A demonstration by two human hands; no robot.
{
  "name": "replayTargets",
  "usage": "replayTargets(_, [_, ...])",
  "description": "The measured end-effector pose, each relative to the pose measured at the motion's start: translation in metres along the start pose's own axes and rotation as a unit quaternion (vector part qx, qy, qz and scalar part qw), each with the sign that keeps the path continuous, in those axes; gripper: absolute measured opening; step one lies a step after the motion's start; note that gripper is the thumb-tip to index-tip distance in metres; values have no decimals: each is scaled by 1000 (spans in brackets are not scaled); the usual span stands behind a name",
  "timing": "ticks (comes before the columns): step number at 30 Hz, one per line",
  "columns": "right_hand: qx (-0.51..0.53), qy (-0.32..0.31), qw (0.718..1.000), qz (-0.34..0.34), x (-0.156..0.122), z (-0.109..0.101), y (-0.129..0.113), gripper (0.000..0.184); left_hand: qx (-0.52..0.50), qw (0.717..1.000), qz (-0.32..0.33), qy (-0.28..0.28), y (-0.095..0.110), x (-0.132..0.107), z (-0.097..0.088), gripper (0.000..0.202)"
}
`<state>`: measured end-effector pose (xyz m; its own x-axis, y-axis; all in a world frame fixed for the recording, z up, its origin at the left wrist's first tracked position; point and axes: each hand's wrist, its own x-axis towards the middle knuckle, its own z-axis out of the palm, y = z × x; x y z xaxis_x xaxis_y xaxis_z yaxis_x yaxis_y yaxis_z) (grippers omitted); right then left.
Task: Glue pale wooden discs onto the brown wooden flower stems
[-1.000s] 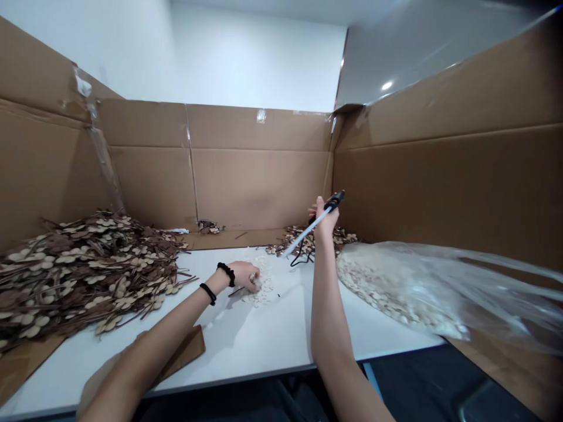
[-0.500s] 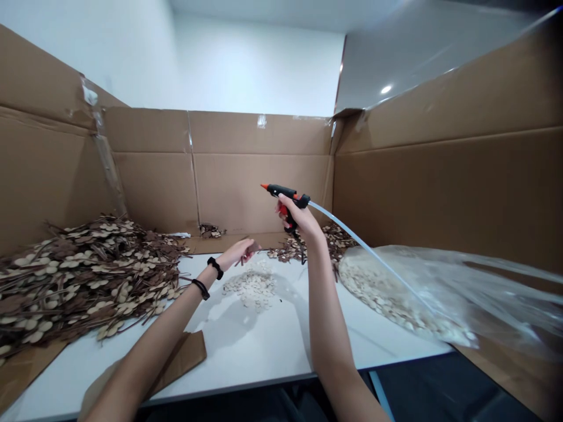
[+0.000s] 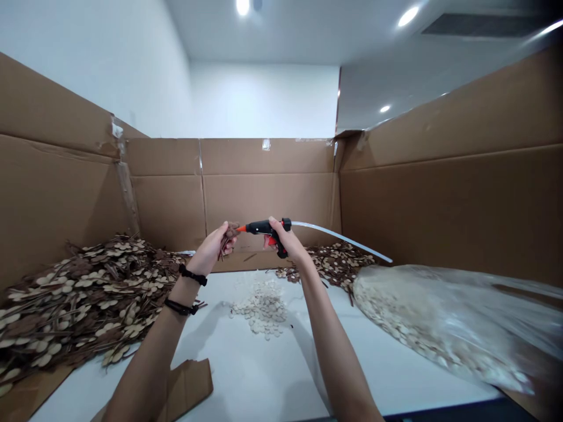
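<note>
My right hand (image 3: 284, 237) is wrapped round the grip of a black and orange glue gun (image 3: 260, 227), a long clear glue stick (image 3: 341, 235) trailing out of its back. The orange nozzle points left and meets a brown flower-shaped piece with a stem (image 3: 231, 231), at least as it looks from here. That flower is pinched in the fingers of my left hand (image 3: 215, 246), which wears two black bands at the wrist. Below both hands, a heap of small pale discs (image 3: 264, 309) lies on the white table (image 3: 246, 375).
A large pile of brown and cream flower pieces (image 3: 88, 293) fills the left side. More flower pieces (image 3: 338, 262) lie at the back right. A clear plastic bag (image 3: 440, 316) of pale discs rests at right. Cardboard walls (image 3: 272, 199) enclose the table; a cardboard scrap (image 3: 191, 387) lies in front.
The glue gun has come down and left, levelling out. My left hand has risen with the flower piece to its nozzle. My view has tilted upward.
</note>
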<state>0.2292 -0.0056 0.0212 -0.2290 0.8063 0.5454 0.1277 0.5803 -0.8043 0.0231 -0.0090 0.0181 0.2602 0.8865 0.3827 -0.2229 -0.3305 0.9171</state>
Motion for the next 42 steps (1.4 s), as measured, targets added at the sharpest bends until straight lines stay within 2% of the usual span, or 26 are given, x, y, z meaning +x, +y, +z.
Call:
replayTargets(4, [11, 7, 1000, -3, -3, 1, -2, 65, 38, 999, 15, -11, 4, -5, 5, 43])
replayTargets(16, [21, 25, 999, 8, 1, -2, 6, 60, 141, 989, 48, 17, 14, -15, 15, 45])
replayTargets(23, [-11, 59, 998, 22, 0, -1, 7, 63, 138, 989, 41, 21, 19, -20, 20, 44])
replayTargets(29, [-19, 63, 997, 33, -1, 1, 3, 61, 147, 988, 39, 31, 20, -21, 19, 42])
replayTargets(33, [-54, 70, 996, 16, -2, 3, -5, 62, 174, 983, 49, 39, 12, -14, 14, 42])
replayTargets(35, [-102, 76, 992, 14, -4, 4, -11, 63, 191, 975, 85, 68, 3, -5, 10, 41])
replayTargets(38, [-235, 140, 962, 12, -6, 6, -22, 60, 229, 946, 176, 143, -13, 11, 1, 42])
replayTargets(40, [-292, 181, 939, -5, -7, 9, -25, 55, 237, 932, 208, 179, -21, 17, -4, 42])
replayTargets(42, [-262, 179, 948, -23, -4, 11, -22, 50, 206, 944, 197, 169, -25, 19, -5, 43])
